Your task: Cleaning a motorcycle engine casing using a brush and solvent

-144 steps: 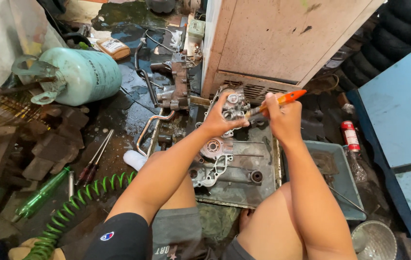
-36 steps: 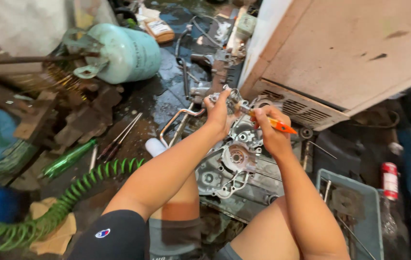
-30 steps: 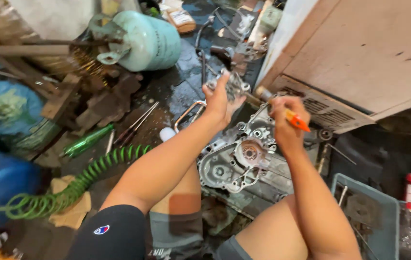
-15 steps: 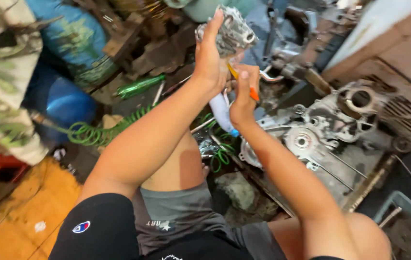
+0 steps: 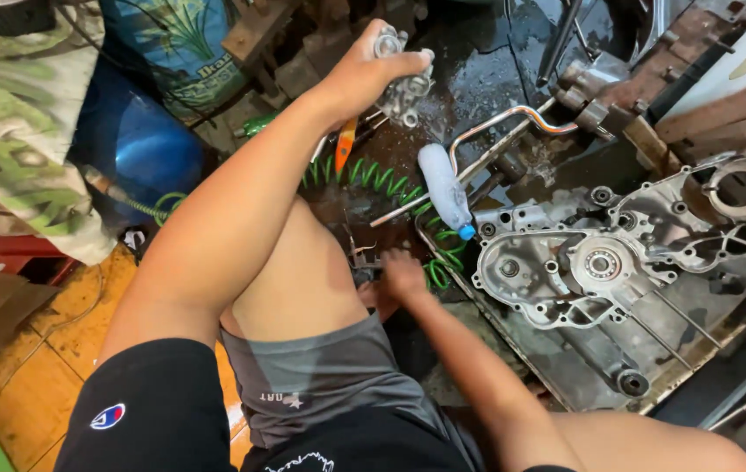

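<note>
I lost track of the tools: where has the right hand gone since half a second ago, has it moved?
Yes. The right hand has dropped from beside the raised metal part to the floor by the green coiled hose, near the knee.

A green coiled hose snakes over the wet dark floor beside a plastic bottle with a blue cap, a bent chrome bar, a blue drum and a grey engine casing on a metal tray.

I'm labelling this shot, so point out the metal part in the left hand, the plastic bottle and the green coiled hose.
metal part [image 5: 403, 83], head view, on its lower casting below the fingers.
plastic bottle [image 5: 441, 185], head view, mid-body.
green coiled hose [image 5: 364, 173], head view, on a coil beside the knee.
</note>
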